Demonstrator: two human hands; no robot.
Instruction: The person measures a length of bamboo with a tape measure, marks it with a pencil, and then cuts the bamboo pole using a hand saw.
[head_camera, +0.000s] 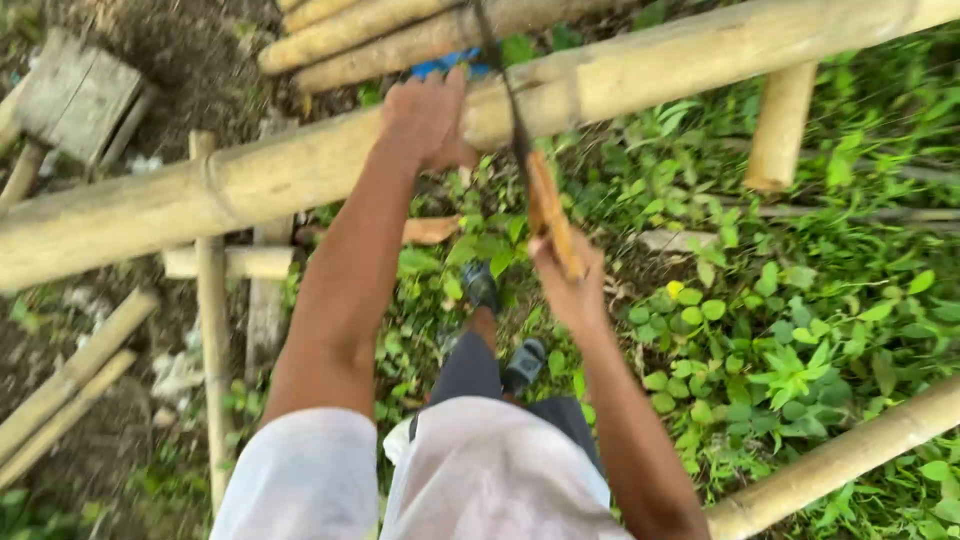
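Left hand (428, 118) pressed flat on pole (250, 180), steadying it across the frame. Right hand (568, 285) grip closed on saw (548, 215) handle, blade in cut. Use long, straight strokes, thumb clear.

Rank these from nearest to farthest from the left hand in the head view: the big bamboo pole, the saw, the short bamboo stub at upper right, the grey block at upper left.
1. Big bamboo pole: under the left hand, touched.
2. Saw: just right of that hand, held by the right hand.
3 and 4. Short bamboo stub, far right, and grey block, far left: too close to call.
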